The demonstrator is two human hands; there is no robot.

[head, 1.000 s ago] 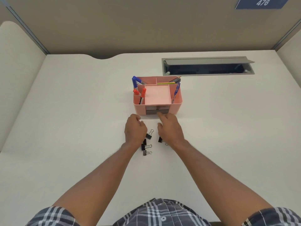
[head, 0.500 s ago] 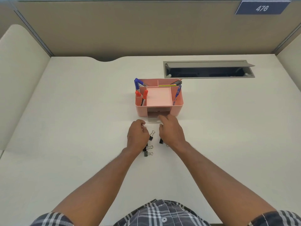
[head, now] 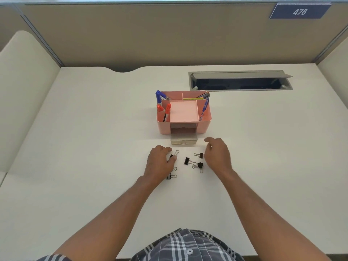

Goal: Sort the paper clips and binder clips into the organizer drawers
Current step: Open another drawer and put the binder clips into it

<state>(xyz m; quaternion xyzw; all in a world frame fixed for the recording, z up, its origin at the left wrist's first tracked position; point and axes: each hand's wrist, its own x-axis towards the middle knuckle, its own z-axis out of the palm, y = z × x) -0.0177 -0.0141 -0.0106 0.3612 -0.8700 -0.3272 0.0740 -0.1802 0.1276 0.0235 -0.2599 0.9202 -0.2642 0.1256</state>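
I see the pink organizer [head: 183,119] sitting a little behind the middle of the tabletop [head: 94,147], its lower drawer [head: 184,141] pulled out toward the near edge. Pens and markers stand in its top compartments. The binder clips lie scattered just in front of the drawer — one black clip [head: 187,161] between the two hands, another [head: 200,155] and a third [head: 199,165] just beside my right hand [head: 217,157], and one more [head: 170,176] partly tucked under the left wrist.

My left hand [head: 160,162] rests on the tabletop with fingers curled around a binder clip [head: 174,155]; its wire handle sticks out past the fingertips toward the drawer. The right hand hovers with fingers loosely bent, holding nothing — apart from the drawer front and to its right.

Toward the far right corner an open cable hatch [head: 240,81] is set into the tabletop.
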